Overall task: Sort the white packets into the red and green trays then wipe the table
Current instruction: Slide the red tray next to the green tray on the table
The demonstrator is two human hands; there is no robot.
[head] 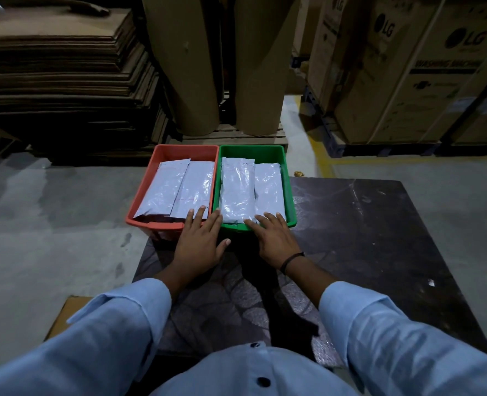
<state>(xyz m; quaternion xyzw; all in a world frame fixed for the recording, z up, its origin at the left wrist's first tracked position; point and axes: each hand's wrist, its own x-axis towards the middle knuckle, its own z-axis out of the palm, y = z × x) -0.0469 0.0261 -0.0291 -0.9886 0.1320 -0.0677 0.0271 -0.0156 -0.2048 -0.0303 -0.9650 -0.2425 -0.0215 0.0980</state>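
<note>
Head view: two trays stand side by side with their long walls touching at the far left end of the dark surface (365, 238), the red tray (146, 192) on the left and the green tray (290, 195) on the right. Each holds two white packets lying lengthwise next to each other: one packet (162, 192) and a second (197, 188) in the red tray, a plumper packet (236, 192) and a narrower one (268, 190) in the green. The left hand (199, 244) lies flat with straight, spread fingers over the near rims where the two trays meet, its fingertips reaching the near end of a packet in the red tray. The right hand (273, 238), also flat and holding nothing, rests on the green tray's near rim with its fingertips on the packets' ends; a dark band (292, 258) circles its wrist. Both arms wear light blue sleeves. Behind stand stacked cardboard sheets (59, 81), two brown rolls (185, 67) and printed cartons (408, 81).
</note>
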